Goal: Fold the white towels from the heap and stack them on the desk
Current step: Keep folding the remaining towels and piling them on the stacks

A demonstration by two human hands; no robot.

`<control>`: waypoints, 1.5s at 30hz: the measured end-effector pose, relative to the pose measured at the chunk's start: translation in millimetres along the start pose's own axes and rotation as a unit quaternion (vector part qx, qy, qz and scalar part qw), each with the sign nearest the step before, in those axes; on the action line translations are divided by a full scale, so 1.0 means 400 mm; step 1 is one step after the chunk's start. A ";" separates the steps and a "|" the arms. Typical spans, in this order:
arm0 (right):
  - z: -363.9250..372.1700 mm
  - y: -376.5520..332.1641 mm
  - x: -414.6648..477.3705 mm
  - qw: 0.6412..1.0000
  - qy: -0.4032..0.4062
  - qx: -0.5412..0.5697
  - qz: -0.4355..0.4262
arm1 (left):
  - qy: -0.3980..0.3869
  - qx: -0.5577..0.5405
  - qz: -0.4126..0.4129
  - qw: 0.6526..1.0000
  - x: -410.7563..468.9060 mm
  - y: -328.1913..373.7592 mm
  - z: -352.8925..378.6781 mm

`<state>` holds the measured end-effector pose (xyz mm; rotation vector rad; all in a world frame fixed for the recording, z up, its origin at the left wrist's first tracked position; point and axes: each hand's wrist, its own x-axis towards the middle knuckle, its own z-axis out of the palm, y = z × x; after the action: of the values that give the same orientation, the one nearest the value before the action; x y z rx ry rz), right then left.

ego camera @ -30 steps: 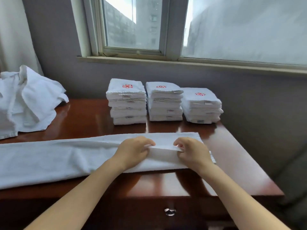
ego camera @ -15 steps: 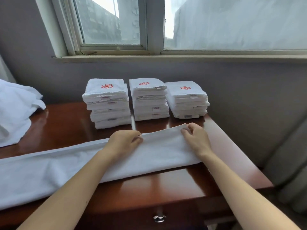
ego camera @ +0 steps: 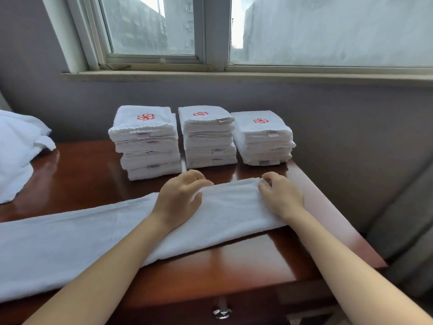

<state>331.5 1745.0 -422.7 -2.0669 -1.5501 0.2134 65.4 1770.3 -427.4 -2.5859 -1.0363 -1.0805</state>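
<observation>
The long white towel (ego camera: 229, 208) lies across the front of the desk (ego camera: 79, 177) as a narrow strip folded lengthwise. It runs from the lower left edge of the view up to the right and ends just in front of the stacks. A second ago both hands were pinching a raised flap along the middle of the strip. That flap has since been carried over to the far edge, and the right end now lies flat and doubled. The left hand (ego camera: 179, 200) rests palm down on the strip, with its fingers curled over the far edge and its thumb on top of the cloth. The right hand (ego camera: 282, 195) has its fingers bent round the far right corner, gripping it. The two hands are apart, with smooth towel between them, much as half a second ago. Behind them three stacks of folded towels stand side by side against the wall, unchanged: the left stack (ego camera: 145, 141), the middle stack (ego camera: 208, 137) and the right stack (ego camera: 263, 139), each topped by a red emblem. The unfolded heap (ego camera: 16, 156) sits at the desk's left end, cut off by the frame.
</observation>
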 end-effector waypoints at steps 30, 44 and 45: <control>-0.175 -0.143 -0.004 0.924 -0.032 0.380 -0.014 | -0.108 -0.195 -0.228 0.948 0.097 0.169 0.050; 0.038 -0.485 -0.120 0.867 -0.282 0.388 -0.133 | -0.111 -0.493 -0.424 0.751 -0.043 0.004 -0.286; 0.059 -0.500 -0.128 0.871 -0.289 0.374 -0.137 | -0.115 -0.489 -0.439 0.745 -0.063 -0.011 -0.294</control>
<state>136.6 1743.5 -350.8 -1.1940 -1.6826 1.2033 -17.2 1715.2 -359.2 -2.9896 -2.4597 -1.9546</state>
